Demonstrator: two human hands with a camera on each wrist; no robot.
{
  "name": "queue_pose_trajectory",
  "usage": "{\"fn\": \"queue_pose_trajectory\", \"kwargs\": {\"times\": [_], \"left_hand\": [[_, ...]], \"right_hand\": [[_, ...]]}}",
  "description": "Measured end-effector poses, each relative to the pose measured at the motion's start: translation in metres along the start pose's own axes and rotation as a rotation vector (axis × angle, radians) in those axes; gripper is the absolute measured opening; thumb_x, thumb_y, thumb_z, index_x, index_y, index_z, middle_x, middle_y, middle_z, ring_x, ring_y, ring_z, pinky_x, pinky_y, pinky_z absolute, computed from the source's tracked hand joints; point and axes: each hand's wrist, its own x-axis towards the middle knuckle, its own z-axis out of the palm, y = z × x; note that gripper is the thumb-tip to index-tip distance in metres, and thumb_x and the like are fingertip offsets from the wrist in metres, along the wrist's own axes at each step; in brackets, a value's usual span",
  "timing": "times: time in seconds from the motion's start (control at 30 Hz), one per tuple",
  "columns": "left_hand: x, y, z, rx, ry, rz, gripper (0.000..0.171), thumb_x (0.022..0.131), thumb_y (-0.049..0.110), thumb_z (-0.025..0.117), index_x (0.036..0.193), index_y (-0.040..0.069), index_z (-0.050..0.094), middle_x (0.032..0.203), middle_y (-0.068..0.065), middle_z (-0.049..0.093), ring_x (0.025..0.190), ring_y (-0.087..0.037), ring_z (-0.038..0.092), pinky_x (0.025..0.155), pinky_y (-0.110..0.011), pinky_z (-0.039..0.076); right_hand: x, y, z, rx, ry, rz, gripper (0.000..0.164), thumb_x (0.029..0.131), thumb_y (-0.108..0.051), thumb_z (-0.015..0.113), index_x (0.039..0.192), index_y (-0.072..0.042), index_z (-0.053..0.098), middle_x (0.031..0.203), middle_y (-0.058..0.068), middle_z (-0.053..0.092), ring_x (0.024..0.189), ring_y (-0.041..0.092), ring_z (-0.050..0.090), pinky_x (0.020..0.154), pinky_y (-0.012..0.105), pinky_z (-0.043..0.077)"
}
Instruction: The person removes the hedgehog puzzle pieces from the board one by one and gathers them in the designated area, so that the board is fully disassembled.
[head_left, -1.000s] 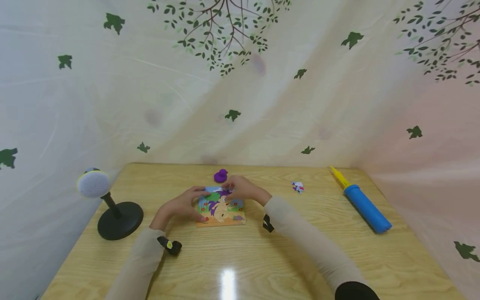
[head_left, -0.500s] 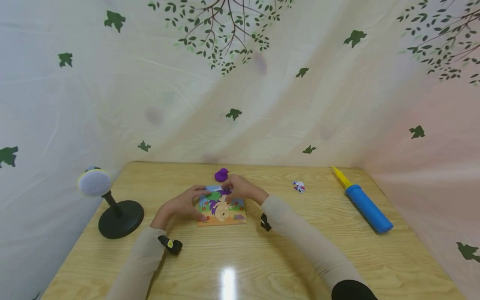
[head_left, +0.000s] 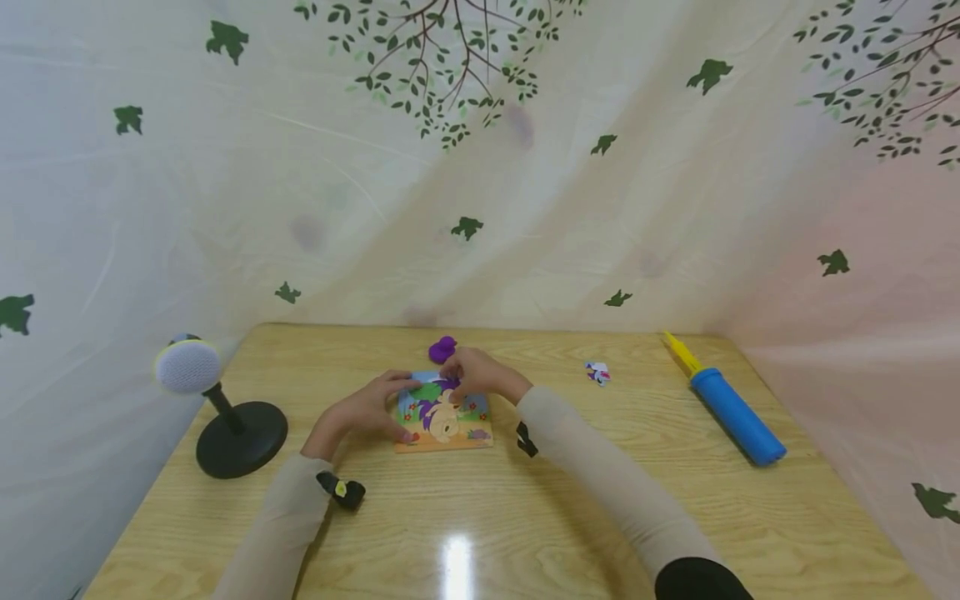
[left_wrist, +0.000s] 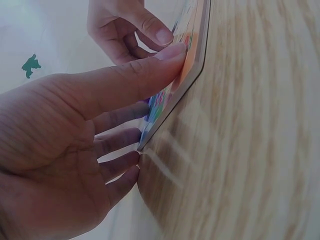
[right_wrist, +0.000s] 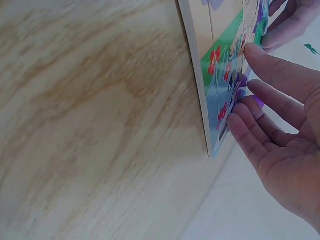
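A picture jigsaw puzzle [head_left: 442, 427] in a thin tray lies flat on the wooden table, showing a purple-haired cartoon figure. My left hand [head_left: 366, 407] spans its left side, thumb resting on the front corner; in the left wrist view the fairly straight fingertips touch the edge [left_wrist: 172, 100]. At the far side, my right hand [head_left: 480, 372] pinches a purple puzzle piece [right_wrist: 241, 82] between thumb and bent fingers, low against the picture. A grey recess shows beside those fingers in the right wrist view. One loose puzzle piece [head_left: 597, 372] lies farther right.
Just behind the puzzle sits a small purple duck-shaped toy [head_left: 441, 350]. A microphone [head_left: 189, 368] on a round black stand [head_left: 240, 442] is at the left. A blue hand pump [head_left: 735, 415] with a yellow nozzle lies at the right. Leaf-printed cloth hangs behind the table.
My right wrist and forearm have shifted slightly left, with the fingers staying at the puzzle's far side. The left hand keeps its place, and the puzzle has not moved on the table.
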Motion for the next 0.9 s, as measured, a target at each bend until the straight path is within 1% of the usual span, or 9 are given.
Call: {"fn": "queue_pose_trajectory", "kwargs": {"times": [0.13,0.27,0.63,0.9], "left_hand": [[0.0001,0.0000,-0.0005,0.003,0.009,-0.002,0.093,0.076,0.026,0.091,0.153,0.004,0.043,0.162,-0.026,0.027,0.149,-0.052,0.024,0.121,-0.069,0.023],[-0.0007,0.0015,-0.0008,-0.002,0.010,0.000,0.093,0.076,0.025,0.091,0.153,0.003,0.043,0.162,-0.026,0.026,0.150,-0.052,0.023,0.121,-0.069,0.023],[-0.0006,0.0019,0.0003,-0.010,0.000,-0.003,0.092,0.077,0.022,0.090,0.153,0.002,0.042,0.162,-0.027,0.025,0.150,-0.053,0.022,0.122,-0.069,0.023],[-0.0009,0.0034,-0.0006,-0.009,-0.007,-0.003,0.092,0.077,0.023,0.090,0.154,0.003,0.042,0.163,-0.027,0.024,0.150,-0.053,0.021,0.121,-0.070,0.023]], "right_hand": [[0.0010,0.0004,-0.0006,0.006,-0.002,0.003,0.044,0.080,-0.008,0.086,0.121,0.000,0.072,0.112,0.012,0.074,0.103,0.022,0.067,0.094,0.032,0.058],[0.0019,0.0014,-0.0005,0.011,-0.005,0.000,0.044,0.081,-0.007,0.085,0.121,0.000,0.071,0.112,0.012,0.073,0.103,0.023,0.066,0.094,0.033,0.058],[0.0024,0.0044,0.0004,0.028,-0.005,-0.011,0.043,0.080,-0.008,0.086,0.120,-0.001,0.072,0.108,0.011,0.071,0.097,0.020,0.063,0.089,0.030,0.056],[0.0025,0.0046,0.0005,0.054,0.004,-0.008,0.041,0.079,-0.006,0.086,0.117,-0.002,0.071,0.106,0.010,0.068,0.096,0.020,0.061,0.087,0.030,0.055]]}}
